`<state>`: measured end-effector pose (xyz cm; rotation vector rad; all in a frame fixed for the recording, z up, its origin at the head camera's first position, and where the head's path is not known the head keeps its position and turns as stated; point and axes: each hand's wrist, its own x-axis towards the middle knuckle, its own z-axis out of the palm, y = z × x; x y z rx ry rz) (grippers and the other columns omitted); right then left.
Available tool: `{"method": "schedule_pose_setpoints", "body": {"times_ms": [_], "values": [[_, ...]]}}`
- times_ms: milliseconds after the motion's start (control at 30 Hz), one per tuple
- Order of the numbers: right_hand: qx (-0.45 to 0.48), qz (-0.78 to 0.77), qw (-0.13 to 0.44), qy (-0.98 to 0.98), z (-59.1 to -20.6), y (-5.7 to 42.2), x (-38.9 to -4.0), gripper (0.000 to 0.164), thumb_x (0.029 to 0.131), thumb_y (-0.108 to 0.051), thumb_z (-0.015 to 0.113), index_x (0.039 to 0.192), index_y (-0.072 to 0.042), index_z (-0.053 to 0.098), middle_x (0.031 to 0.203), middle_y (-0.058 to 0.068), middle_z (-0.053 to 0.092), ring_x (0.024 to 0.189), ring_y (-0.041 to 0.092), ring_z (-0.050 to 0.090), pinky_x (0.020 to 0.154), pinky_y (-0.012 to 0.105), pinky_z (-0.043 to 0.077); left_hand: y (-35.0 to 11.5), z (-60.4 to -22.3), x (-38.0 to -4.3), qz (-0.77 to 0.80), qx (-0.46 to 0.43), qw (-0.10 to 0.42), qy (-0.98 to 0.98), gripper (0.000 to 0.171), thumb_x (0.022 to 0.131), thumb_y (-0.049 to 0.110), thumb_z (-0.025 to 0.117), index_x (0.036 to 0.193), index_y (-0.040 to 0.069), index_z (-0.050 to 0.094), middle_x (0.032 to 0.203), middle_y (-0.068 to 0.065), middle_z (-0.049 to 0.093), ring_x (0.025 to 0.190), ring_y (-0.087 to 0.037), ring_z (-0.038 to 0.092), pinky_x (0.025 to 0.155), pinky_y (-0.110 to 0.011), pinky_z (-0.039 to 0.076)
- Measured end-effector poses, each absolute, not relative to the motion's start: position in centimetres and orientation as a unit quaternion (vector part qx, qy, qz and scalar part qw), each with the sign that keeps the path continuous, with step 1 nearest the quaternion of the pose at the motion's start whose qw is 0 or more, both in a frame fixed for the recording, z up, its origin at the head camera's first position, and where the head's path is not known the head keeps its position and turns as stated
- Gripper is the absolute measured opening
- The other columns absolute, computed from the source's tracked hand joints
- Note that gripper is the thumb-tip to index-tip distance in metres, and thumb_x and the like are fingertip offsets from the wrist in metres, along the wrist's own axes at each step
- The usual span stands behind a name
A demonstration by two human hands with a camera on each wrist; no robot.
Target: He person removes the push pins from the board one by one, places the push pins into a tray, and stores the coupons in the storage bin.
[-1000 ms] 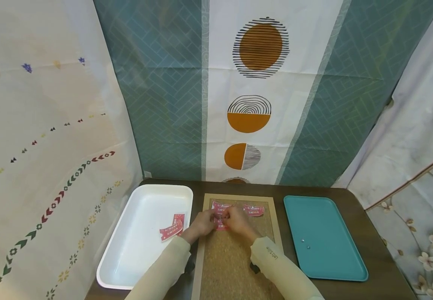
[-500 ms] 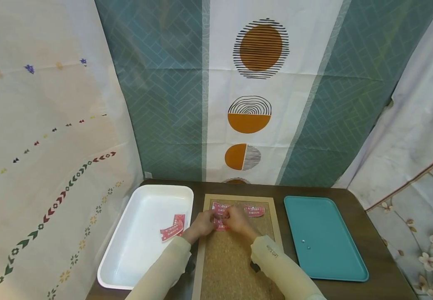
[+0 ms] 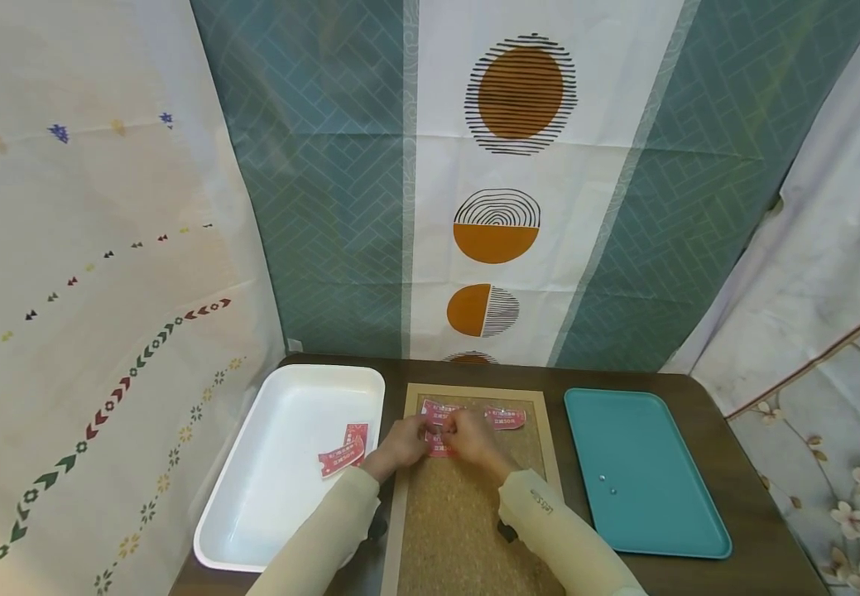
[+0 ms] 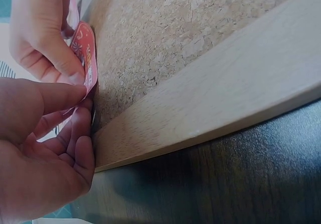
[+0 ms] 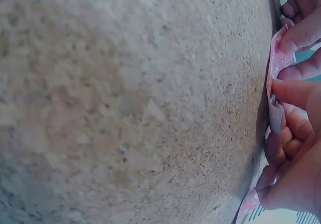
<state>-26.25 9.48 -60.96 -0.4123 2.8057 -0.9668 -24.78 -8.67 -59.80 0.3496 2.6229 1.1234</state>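
Observation:
On a wood-framed cork board, both hands meet at a pink paper coupon printed with white lettering. My left hand pinches its left end between thumb and finger; the left wrist view shows that coupon slightly bowed. From the other side my right hand pinches it too, its fingertips close to the left ones. In the right wrist view the coupon stands out edge-on near the cork. Just above lies another pink coupon, and a third coupon is at the board's upper right.
Left of the board stands a white tray with pink coupons at its right side. A teal tray lies to the right, with two small shiny pieces in it. Patterned cloths hang around the dark table.

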Motion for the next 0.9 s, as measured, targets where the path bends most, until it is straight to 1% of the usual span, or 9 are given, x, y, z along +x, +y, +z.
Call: {"method": "schedule_pose_setpoints", "body": {"times_ms": [167, 300, 400, 467, 600, 667, 767, 833, 900], "values": [[-0.138, -0.316, 0.069, 0.936, -60.87, 9.42, -26.25, 0.017, 0.095, -0.008, 0.076, 0.08, -0.014, 0.071, 0.069, -0.005, 0.061, 0.064, 0.011, 0.053, 0.062, 0.029, 0.045, -8.61, -59.84, -24.78, 0.388, 0.118, 0.134, 0.904, 0.019, 0.093, 0.003, 0.07, 0.112, 0.002, 0.072, 0.084, -0.005, 0.059, 0.076, -0.019, 0.054, 0.065, -0.031, 0.045], [-0.138, -0.304, 0.063, 0.94, -60.95, 9.39, -26.23, 0.017, 0.095, -0.01, 0.077, 0.081, -0.015, 0.071, 0.069, -0.006, 0.061, 0.066, 0.012, 0.054, 0.077, 0.038, 0.046, -8.57, -59.87, -24.73, 0.392, 0.114, 0.139, 0.902, 0.018, 0.093, 0.004, 0.071, 0.111, 0.003, 0.071, 0.084, -0.005, 0.06, 0.077, -0.02, 0.054, 0.065, -0.032, 0.046], [-0.139, -0.299, 0.058, 0.942, -60.98, 9.39, -26.16, 0.016, 0.096, -0.012, 0.077, 0.081, -0.016, 0.072, 0.07, -0.006, 0.062, 0.069, 0.013, 0.054, 0.085, 0.046, 0.043, -8.57, -59.88, -24.73, 0.397, 0.111, 0.144, 0.9, 0.018, 0.094, 0.004, 0.071, 0.112, 0.003, 0.071, 0.085, -0.006, 0.061, 0.078, -0.02, 0.056, 0.066, -0.033, 0.048], [-0.138, -0.302, 0.058, 0.941, -60.99, 9.41, -26.1, 0.015, 0.096, -0.012, 0.077, 0.082, -0.016, 0.072, 0.071, -0.006, 0.061, 0.069, 0.013, 0.054, 0.084, 0.046, 0.044, -8.6, -59.9, -24.74, 0.399, 0.11, 0.145, 0.899, 0.019, 0.094, 0.005, 0.071, 0.112, 0.003, 0.071, 0.086, -0.005, 0.061, 0.078, -0.021, 0.056, 0.067, -0.033, 0.049], [-0.139, -0.307, 0.059, 0.939, -61.03, 9.43, -26.0, 0.016, 0.097, -0.013, 0.077, 0.083, -0.016, 0.071, 0.07, -0.006, 0.061, 0.069, 0.014, 0.054, 0.079, 0.042, 0.045, -8.62, -59.84, -24.68, 0.4, 0.109, 0.144, 0.899, 0.019, 0.093, 0.004, 0.072, 0.113, 0.003, 0.071, 0.087, -0.005, 0.061, 0.079, -0.021, 0.056, 0.067, -0.033, 0.049], [-0.141, -0.305, 0.057, 0.94, -61.07, 9.41, -26.03, 0.016, 0.097, -0.014, 0.076, 0.082, -0.017, 0.071, 0.07, -0.007, 0.06, 0.069, 0.013, 0.054, 0.081, 0.042, 0.043, -8.63, -59.76, -24.7, 0.398, 0.11, 0.142, 0.9, 0.019, 0.093, 0.004, 0.071, 0.113, 0.003, 0.071, 0.087, -0.006, 0.061, 0.079, -0.02, 0.056, 0.067, -0.033, 0.049], [-0.145, -0.303, 0.052, 0.94, -61.19, 9.37, -25.93, 0.018, 0.097, -0.013, 0.075, 0.081, -0.017, 0.07, 0.071, -0.007, 0.06, 0.072, 0.014, 0.053, 0.086, 0.048, 0.044, -8.61, -59.71, -24.62, 0.399, 0.106, 0.146, 0.899, 0.019, 0.095, 0.004, 0.07, 0.114, 0.004, 0.071, 0.088, -0.006, 0.061, 0.08, -0.021, 0.056, 0.069, -0.034, 0.05], [-0.149, -0.3, 0.047, 0.941, -61.23, 9.32, -25.89, 0.019, 0.097, -0.013, 0.075, 0.08, -0.017, 0.07, 0.071, -0.007, 0.06, 0.074, 0.015, 0.053, 0.09, 0.053, 0.041, -8.58, -59.69, -24.57, 0.403, 0.1, 0.152, 0.897, 0.02, 0.095, 0.005, 0.07, 0.115, 0.004, 0.071, 0.091, -0.006, 0.062, 0.082, -0.022, 0.057, 0.071, -0.036, 0.052], [-0.147, -0.301, 0.047, 0.941, -61.24, 9.29, -25.83, 0.019, 0.098, -0.012, 0.074, 0.08, -0.017, 0.07, 0.072, -0.006, 0.06, 0.075, 0.016, 0.052, 0.092, 0.055, 0.041, -8.57, -59.65, -24.48, 0.407, 0.095, 0.158, 0.895, 0.021, 0.096, 0.005, 0.069, 0.117, 0.004, 0.071, 0.093, -0.007, 0.063, 0.084, -0.023, 0.058, 0.074, -0.038, 0.054]]}}
